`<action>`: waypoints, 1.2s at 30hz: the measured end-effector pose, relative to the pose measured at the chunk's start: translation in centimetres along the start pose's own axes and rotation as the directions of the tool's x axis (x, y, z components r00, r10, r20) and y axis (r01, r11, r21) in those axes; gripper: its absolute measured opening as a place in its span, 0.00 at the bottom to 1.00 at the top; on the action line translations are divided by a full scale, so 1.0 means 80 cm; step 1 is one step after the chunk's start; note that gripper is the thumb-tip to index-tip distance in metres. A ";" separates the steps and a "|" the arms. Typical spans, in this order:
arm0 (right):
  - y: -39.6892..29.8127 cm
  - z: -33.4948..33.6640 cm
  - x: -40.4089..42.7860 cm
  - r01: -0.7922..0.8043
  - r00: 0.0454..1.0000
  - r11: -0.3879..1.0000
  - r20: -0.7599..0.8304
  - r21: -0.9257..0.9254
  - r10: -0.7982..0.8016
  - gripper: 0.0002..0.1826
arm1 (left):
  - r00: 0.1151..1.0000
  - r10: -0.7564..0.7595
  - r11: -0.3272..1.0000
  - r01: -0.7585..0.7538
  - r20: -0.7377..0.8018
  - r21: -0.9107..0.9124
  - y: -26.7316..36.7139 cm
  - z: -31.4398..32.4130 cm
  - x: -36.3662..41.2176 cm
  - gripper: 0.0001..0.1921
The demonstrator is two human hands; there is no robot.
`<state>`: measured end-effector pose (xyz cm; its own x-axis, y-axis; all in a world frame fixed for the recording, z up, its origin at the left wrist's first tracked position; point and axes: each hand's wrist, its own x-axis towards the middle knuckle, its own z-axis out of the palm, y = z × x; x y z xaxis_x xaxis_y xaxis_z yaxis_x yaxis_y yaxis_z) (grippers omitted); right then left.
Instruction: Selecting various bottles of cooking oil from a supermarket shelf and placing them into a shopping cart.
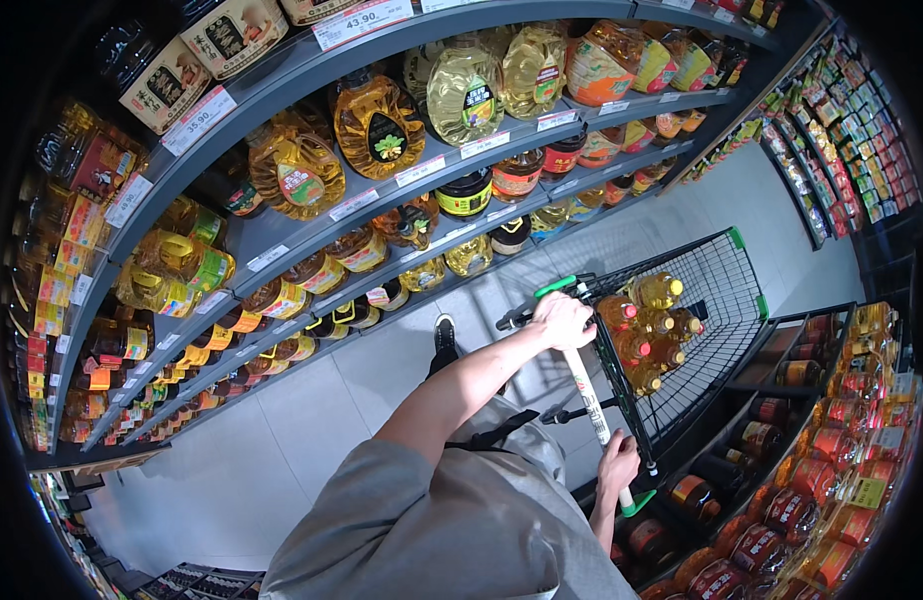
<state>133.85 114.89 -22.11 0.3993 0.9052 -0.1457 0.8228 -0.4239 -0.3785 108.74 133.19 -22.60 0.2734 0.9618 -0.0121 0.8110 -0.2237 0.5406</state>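
Note:
A wire shopping cart (720, 259) with green corner pieces stands in front of me. Its pale handle bar (587, 397) has a green fitting at each end and bears writing. My left hand (563, 321) is wrapped around the bar near the upper green fitting. Near the lower green fitting, my right hand (619, 461) curls around the same bar. Several bottles of golden cooking oil (649, 326), with red and yellow caps, are grouped in the basket close to the handle. The undersides of both hands are hidden.
Tiered store shelves (281, 259) with cooking oil jugs run along my left. A rack of oil bottles (791, 517) stands close on the cart's right side. Grey tiled floor (300, 409) lies between them, with my shoe (445, 334) on it. Packaged goods (844, 142) fill shelves farther ahead.

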 end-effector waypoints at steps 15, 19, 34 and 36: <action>0.000 -0.004 0.018 -0.009 1.000 1.000 -0.019 -0.003 0.009 0.28 | 0.996 -0.026 1.000 0.025 0.081 0.008 0.007 -0.004 0.017 0.19; 0.005 0.003 0.020 0.031 0.999 0.999 -0.026 0.013 -0.031 0.28 | 1.000 0.006 1.000 -0.006 -0.008 -0.026 0.000 0.000 0.012 0.17; 0.001 -0.006 0.019 0.029 0.999 0.999 0.014 0.043 -0.029 0.30 | 0.963 0.108 0.987 -0.133 -0.246 -0.087 -0.008 0.021 0.007 0.16; 0.007 -0.002 0.019 0.043 0.999 0.998 -0.003 0.048 -0.043 0.30 | 0.935 0.147 0.976 -0.189 -0.322 -0.104 -0.009 0.024 0.000 0.19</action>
<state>134.96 116.05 -22.44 0.3650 0.9223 -0.1270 0.8187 -0.3829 -0.4279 109.16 133.05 -24.60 0.2082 0.9175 0.3389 0.6866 -0.3839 0.6175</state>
